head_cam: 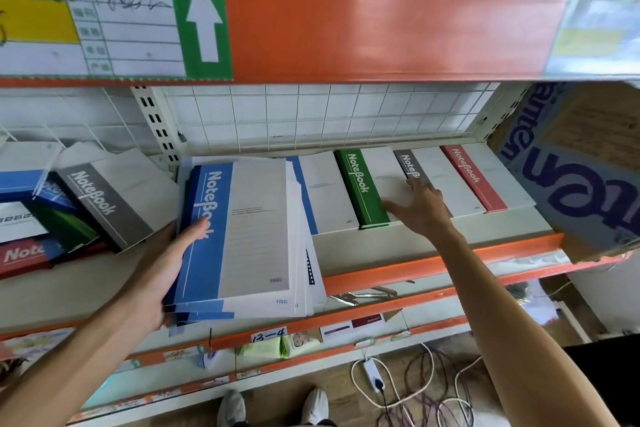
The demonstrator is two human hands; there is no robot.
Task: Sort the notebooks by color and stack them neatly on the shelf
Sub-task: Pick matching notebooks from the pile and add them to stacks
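Left hand [162, 263] fingers grasp the blue notebooks [239, 236]; right hand [420, 206], fingers released, covers the grey notebook [436, 180].

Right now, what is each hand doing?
Left hand: grips a stack of blue notebooks.
Right hand: open, fingers spread over the green notebook and gray notebook, holding nothing.

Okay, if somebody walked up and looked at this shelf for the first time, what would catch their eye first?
Probably the thick stack of blue notebooks at centre, gripped by the left hand at the shelf's front. Next, the row lying at the back right: a green notebook, a grey one and a red one, with the right hand reaching flat over them. Above, the orange shelf beam carries a green sign with a white up arrow.
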